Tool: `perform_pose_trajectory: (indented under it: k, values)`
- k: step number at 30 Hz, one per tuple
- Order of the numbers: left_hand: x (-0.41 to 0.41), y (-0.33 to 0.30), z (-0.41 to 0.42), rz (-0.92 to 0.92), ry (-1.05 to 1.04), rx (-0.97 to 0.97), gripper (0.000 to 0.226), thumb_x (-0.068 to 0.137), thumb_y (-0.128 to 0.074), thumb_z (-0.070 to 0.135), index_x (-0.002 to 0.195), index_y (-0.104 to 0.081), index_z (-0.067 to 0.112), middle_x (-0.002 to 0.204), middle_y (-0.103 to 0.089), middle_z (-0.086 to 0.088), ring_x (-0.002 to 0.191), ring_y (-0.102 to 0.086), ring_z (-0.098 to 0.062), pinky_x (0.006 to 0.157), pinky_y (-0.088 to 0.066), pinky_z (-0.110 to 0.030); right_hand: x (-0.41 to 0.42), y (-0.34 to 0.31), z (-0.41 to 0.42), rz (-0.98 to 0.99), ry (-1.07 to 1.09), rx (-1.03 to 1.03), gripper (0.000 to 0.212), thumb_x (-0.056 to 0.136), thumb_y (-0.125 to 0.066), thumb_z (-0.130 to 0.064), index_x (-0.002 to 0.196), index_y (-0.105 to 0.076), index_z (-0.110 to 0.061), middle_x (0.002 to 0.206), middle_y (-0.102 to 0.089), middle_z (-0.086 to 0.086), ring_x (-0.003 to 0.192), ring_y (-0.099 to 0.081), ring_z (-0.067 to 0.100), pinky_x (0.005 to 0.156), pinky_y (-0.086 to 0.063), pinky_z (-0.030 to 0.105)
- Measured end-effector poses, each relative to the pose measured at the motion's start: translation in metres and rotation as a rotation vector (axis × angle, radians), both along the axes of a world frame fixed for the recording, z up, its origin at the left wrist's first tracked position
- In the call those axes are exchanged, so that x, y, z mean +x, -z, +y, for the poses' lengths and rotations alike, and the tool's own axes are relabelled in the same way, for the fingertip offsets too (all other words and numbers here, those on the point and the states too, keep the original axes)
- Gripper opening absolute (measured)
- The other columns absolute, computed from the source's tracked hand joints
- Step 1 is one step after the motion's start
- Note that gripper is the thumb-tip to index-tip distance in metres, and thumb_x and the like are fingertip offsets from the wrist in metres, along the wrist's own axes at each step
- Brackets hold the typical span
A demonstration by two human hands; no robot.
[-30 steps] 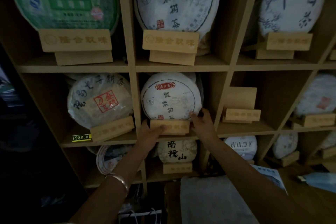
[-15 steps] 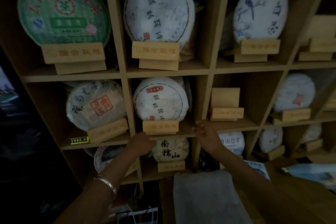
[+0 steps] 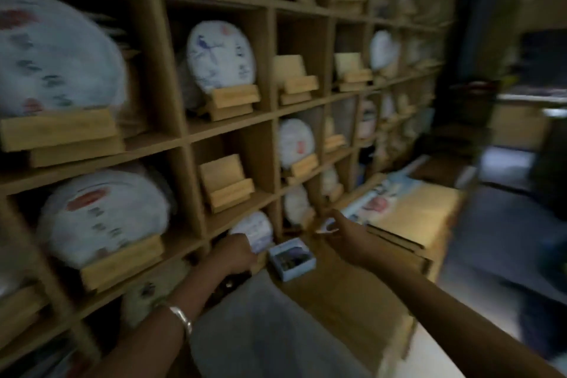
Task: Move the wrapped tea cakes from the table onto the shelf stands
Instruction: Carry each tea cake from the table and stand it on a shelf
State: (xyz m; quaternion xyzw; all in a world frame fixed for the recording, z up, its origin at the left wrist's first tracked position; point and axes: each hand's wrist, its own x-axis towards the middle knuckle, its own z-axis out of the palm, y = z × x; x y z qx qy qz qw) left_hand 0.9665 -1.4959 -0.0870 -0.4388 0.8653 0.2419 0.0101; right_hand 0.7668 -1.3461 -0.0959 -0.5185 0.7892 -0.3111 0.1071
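Reaching your right hand (image 3: pixel 343 236) over the tabletop (image 3: pixel 337 294), fingers loose, holding nothing, your left hand (image 3: pixel 233 255) curling by the shelf (image 3: pixel 233 123), grip too blurry to tell.

- Pale matt wood: shelf unit (image 3: pixel 270 64), unvarnished in look.
- Same light wood, smooth: empty stand (image 3: pixel 225 186).
- White matt paper, softly creased: wrapped tea cake (image 3: pixel 221 55), printed with a blue bird.
- Shiny silver metal: bangle (image 3: pixel 181 317).
- Dull grey cloth: cover (image 3: pixel 270 331).
- Glossy printed card: small box (image 3: pixel 291 258).
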Motion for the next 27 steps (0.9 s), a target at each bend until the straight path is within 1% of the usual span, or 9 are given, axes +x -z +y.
perform_pose_trajectory:
  k: [4, 7, 9, 11, 13, 15, 19, 24, 27]
  values:
    - [-0.093, 0.011, 0.069, -0.029, 0.339, -0.096, 0.02, 0.097, -0.053, 0.02, 0.087, -0.066, 0.009, 0.097, -0.062, -0.019, 0.108, -0.061, -0.035, 0.084, -0.046, -0.035, -0.042, 0.009, 0.151, 0.015, 0.341, 0.064, 0.045, 0.097, -0.058, -0.015, 0.138, -0.042, -0.008, 0.122, -0.064, 0.015, 0.112, -0.062, 0.029, 0.091, -0.047, 0.033]
    - [-0.165, 0.01, 0.146, 0.083, 0.506, -0.04, 0.026, 0.094, -0.058, 0.017, 0.07, -0.048, 0.021, 0.1, -0.057, -0.009, 0.1, -0.058, -0.024, 0.092, -0.046, -0.03, -0.06, 0.002, 0.27, 0.019, 0.627, 0.101, 0.044, 0.095, -0.059, -0.015, 0.135, -0.044, -0.006, 0.119, -0.066, 0.018, 0.11, -0.063, 0.031, 0.09, -0.045, 0.033]
    - [-0.207, 0.009, 0.205, 0.213, 0.608, 0.042, 0.008, 0.089, -0.064, 0.017, 0.088, -0.056, 0.018, 0.105, -0.063, -0.01, 0.096, -0.06, -0.024, 0.09, -0.05, -0.034, -0.061, -0.005, 0.349, 0.016, 0.798, 0.102, 0.041, 0.094, -0.059, -0.013, 0.132, -0.046, -0.005, 0.118, -0.067, 0.019, 0.109, -0.063, 0.032, 0.086, -0.044, 0.031]
    - [-0.238, 0.005, 0.273, 0.273, 0.764, 0.077, 0.022, 0.087, -0.066, 0.017, 0.105, -0.055, 0.011, 0.095, -0.065, -0.008, 0.088, -0.061, -0.025, 0.073, -0.049, -0.027, -0.053, -0.012, 0.422, 0.016, 0.959, 0.107, 0.04, 0.093, -0.059, -0.015, 0.131, -0.047, -0.007, 0.113, -0.068, 0.019, 0.105, -0.064, 0.032, 0.08, -0.043, 0.031]
    - [-0.258, -0.003, 0.342, 0.315, 0.925, 0.072, 0.017, 0.085, -0.068, 0.015, 0.085, -0.052, 0.02, 0.081, -0.057, 0.0, 0.089, -0.059, -0.022, 0.062, -0.041, -0.022, -0.039, -0.021, 0.488, 0.024, 1.088, 0.117, 0.042, 0.094, -0.06, -0.018, 0.133, -0.047, -0.01, 0.114, -0.069, 0.017, 0.107, -0.063, 0.032, 0.081, -0.044, 0.032]
    - [-0.273, -0.01, 0.411, 0.342, 1.036, 0.106, 0.026, 0.084, -0.069, 0.012, 0.076, -0.046, 0.023, 0.085, -0.06, -0.005, 0.087, -0.059, -0.023, 0.065, -0.04, -0.026, -0.022, -0.026, 0.545, 0.027, 1.185, 0.128, 0.044, 0.095, -0.06, -0.02, 0.135, -0.045, -0.011, 0.116, -0.068, 0.015, 0.109, -0.063, 0.031, 0.086, -0.047, 0.035]
    - [-0.289, -0.018, 0.534, 0.263, 1.235, 0.138, 0.026, 0.085, -0.067, 0.025, 0.106, -0.054, 0.018, 0.1, -0.068, -0.011, 0.072, -0.06, -0.02, 0.062, -0.045, -0.029, 0.005, -0.026, 0.648, 0.017, 1.342, 0.116, 0.044, 0.095, -0.06, -0.021, 0.134, -0.044, -0.011, 0.116, -0.067, 0.013, 0.106, -0.063, 0.027, 0.085, -0.046, 0.032]
    - [-0.298, -0.023, 0.683, 0.201, 1.436, 0.074, 0.035, 0.084, -0.067, 0.033, 0.114, -0.055, 0.02, 0.109, -0.064, -0.004, 0.094, -0.063, -0.02, 0.079, -0.052, -0.034, 0.021, -0.025, 0.766, -0.009, 1.422, 0.141, 0.046, 0.095, -0.059, -0.021, 0.136, -0.042, -0.009, 0.123, -0.065, 0.016, 0.111, -0.062, 0.03, 0.093, -0.048, 0.037]
    - [-0.299, -0.025, 0.773, 0.215, 1.529, 0.116, 0.031, 0.085, -0.066, 0.032, 0.112, -0.055, 0.022, 0.109, -0.065, -0.003, 0.098, -0.061, -0.021, 0.079, -0.05, -0.035, 0.03, -0.026, 0.845, -0.011, 1.482, 0.102, 0.047, 0.095, -0.06, -0.025, 0.137, -0.041, -0.015, 0.116, -0.067, 0.012, 0.105, -0.065, 0.026, 0.091, -0.052, 0.038]
